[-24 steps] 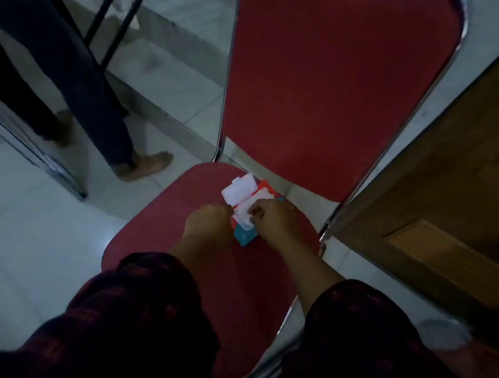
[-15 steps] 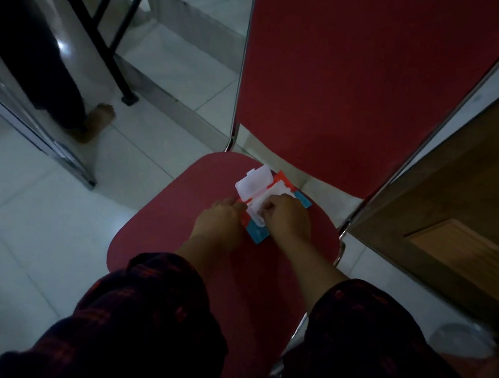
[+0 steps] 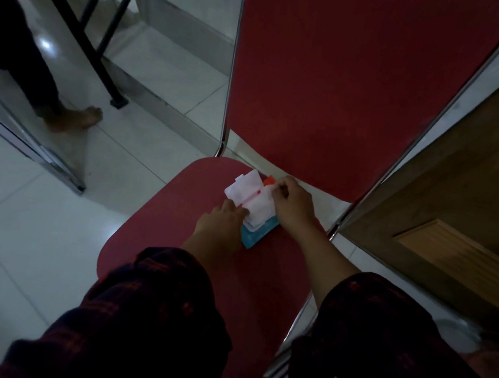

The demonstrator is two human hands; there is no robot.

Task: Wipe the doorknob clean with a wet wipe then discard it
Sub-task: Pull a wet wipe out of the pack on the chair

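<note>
A blue and orange wet wipe packet (image 3: 256, 235) lies flat on the seat of a red chair (image 3: 335, 82), toward the back of the seat and just in front of the gap under the backrest. Its white flap (image 3: 242, 188) is peeled open and folded back to the left, and a white wet wipe (image 3: 259, 209) stands partly out of the opening.

The left hand (image 3: 221, 221) rests on the near left part of the packet, fingers curled and pressing down on it beside the wipe; it pins the packet rather than closing around it. The right hand (image 3: 294, 202) is at the far right edge of the packet, its thumb and fingertips pinched together on the top corner of the wipe, next to the orange end of the packet. Both forearms come out of dark plaid sleeves (image 3: 142, 317) at the bottom of the view.

The chair has a chrome tube frame and stands on a pale tiled floor (image 3: 13, 237). A brown wooden door (image 3: 469, 198) is just right of the chair; the doorknob is not in view. To the left is a black metal railing (image 3: 82, 24), and beside it another person's dark trouser leg and bare foot (image 3: 76, 117) on the tiles, well apart from the chair.
</note>
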